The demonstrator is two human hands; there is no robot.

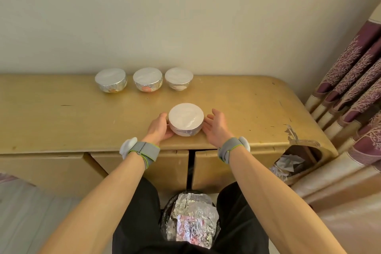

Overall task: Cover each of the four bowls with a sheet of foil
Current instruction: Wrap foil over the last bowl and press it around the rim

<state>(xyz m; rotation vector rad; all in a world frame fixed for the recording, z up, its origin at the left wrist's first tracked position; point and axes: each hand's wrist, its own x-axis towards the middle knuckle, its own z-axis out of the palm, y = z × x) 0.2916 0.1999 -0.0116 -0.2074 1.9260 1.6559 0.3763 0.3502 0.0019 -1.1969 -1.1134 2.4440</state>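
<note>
A scuffed tan worktop (61, 113) meets a plain wall (185, 16). Three foiled bowls (147, 79) line its back. Near the front edge, the left hand (158, 128) curls its fingers round the fourth bowl (186, 118). The right hand (216, 126) has its fingers apart just beside it. A curtain (354, 88) hangs at the right.

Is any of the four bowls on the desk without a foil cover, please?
No, the back row of bowls and the near bowl are each wrapped on top.
</note>
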